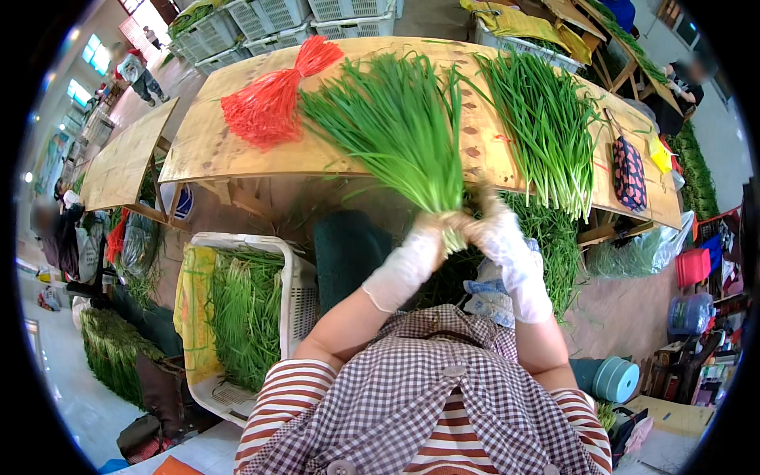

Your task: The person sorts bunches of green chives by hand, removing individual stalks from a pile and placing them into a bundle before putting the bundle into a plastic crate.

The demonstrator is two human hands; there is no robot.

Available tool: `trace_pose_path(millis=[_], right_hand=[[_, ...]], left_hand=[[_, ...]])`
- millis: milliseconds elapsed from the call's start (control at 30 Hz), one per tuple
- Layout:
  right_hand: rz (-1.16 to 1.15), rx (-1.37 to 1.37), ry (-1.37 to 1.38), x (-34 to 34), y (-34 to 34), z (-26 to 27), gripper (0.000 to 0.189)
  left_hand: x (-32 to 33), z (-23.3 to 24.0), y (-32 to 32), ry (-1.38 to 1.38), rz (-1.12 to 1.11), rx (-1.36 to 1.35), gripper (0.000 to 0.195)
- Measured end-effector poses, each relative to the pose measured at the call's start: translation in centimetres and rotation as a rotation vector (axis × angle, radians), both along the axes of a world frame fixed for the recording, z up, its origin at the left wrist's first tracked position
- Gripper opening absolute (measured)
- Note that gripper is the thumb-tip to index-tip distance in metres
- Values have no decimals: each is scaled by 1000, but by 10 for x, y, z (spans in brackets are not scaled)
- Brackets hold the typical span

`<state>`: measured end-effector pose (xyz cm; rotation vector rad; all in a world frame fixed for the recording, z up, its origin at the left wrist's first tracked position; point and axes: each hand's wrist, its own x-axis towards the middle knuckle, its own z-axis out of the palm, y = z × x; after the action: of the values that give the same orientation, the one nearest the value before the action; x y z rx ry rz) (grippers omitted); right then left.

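A large bunch of garlic chives (404, 130) fans out over the near edge of the wooden table (196, 142), its pale stem ends pointing towards me. My left hand (432, 230), in a whitish glove, grips the stems near their base. From the other side, my right hand (482, 221), in a stained white glove with a blue-patterned cuff, closes on the same stems; it is blurred and its fingertips are partly hidden. Another pile of garlic chives (543, 130) lies to the right on the table. Left of the held bunch is a tied bundle of red plastic strips (273, 101).
A heart-patterned pouch (629, 172) lies at the table's right end. At my lower left stands a white plastic crate (288, 297) of chives. Loose greens (549, 261) hang or lie below the table on the right. Stacked crates (267, 18) stand behind; other people are further off.
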<state>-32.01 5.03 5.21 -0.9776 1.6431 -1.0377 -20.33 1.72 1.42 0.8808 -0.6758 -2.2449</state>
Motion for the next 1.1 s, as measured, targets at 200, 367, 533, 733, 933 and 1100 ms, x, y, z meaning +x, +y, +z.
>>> trace_pose_path(millis=[200,367,533,733,933,1100], right_hand=[[173,68,308,8,-11,-11,86],[269,-105,798,12,14,22,78],[700,250,982,-19,144,-2,77],[806,333,840,-37,111,154,60],[-41,-215,585,-123,83,258,47],[-233,-395,592,-151,-2,222,48]], left_hand=[[-16,-66,20,-434,-177,-504,43],[36,-10,39,289,-333,-25,44],[54,-25,13,224,335,195,27],[155,-67,-21,-150,745,-38,54],[108,-55,-16,-213,755,-18,33],[37,-13,1,-161,490,-531,35]])
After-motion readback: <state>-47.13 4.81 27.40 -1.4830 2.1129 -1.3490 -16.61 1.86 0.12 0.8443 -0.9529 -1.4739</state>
